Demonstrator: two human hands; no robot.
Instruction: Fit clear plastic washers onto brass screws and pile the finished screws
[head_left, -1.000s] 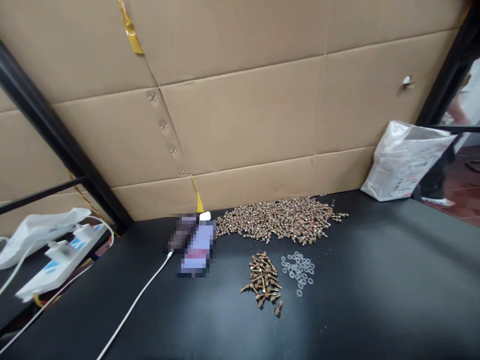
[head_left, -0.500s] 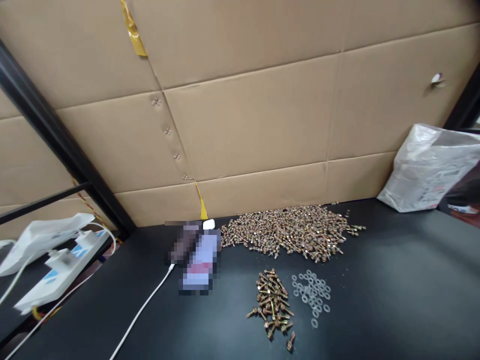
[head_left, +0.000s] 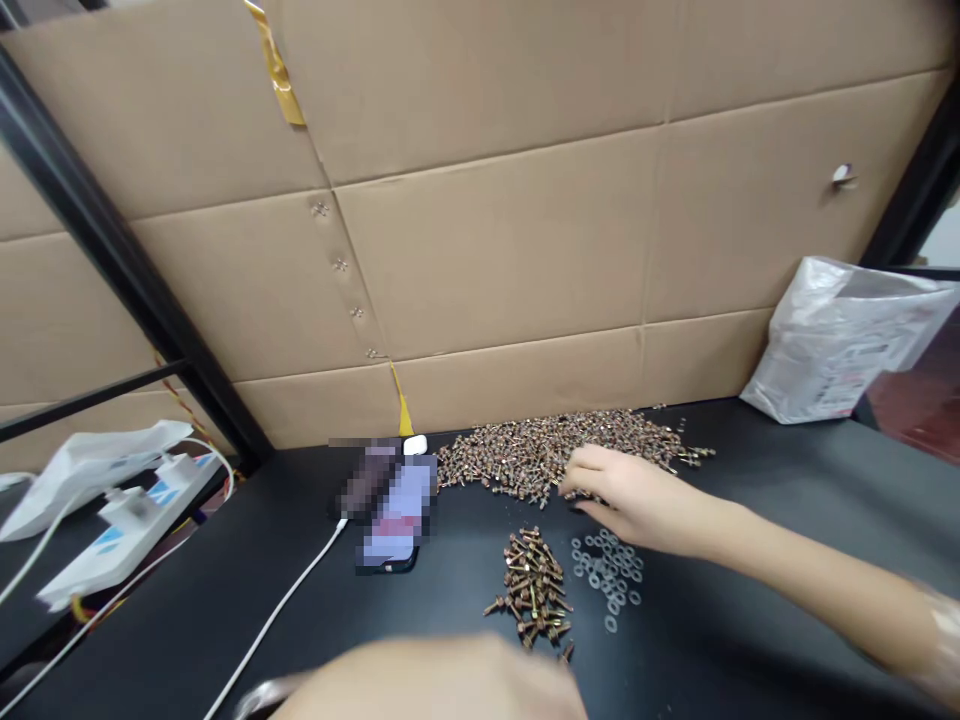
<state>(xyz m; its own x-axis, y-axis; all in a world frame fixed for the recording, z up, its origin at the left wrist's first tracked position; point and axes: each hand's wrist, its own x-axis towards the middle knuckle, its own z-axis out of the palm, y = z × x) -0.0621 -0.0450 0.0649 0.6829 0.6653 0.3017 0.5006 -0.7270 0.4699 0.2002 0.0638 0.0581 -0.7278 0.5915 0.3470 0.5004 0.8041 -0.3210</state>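
My right hand (head_left: 622, 495) reaches in from the right, over the front edge of a large heap of small brassy hex-head screws (head_left: 517, 455). Its fingers bend down towards the heap, with the thumb apart from them, and no held thing shows. In front of that arm lie a smaller pile of screws (head_left: 534, 585) and a scatter of flat, pale, ring-shaped washers (head_left: 611, 572). My left hand (head_left: 435, 680), smeared by motion, fills the bottom edge. Its fingers cannot be made out, and it covers the near end of the smaller pile.
Pixelated phone-like objects (head_left: 397, 510) lie left of the heap beside a small white case (head_left: 415, 445). A white cable (head_left: 277, 610) crosses the black table. Left stands a power strip (head_left: 127, 530); back right, a plastic bag (head_left: 832, 350). Cardboard (head_left: 495, 250) walls the back.
Both hands have come into view: the right from the right side to the large heap, the left at the bottom edge. The camera view has shifted slightly.
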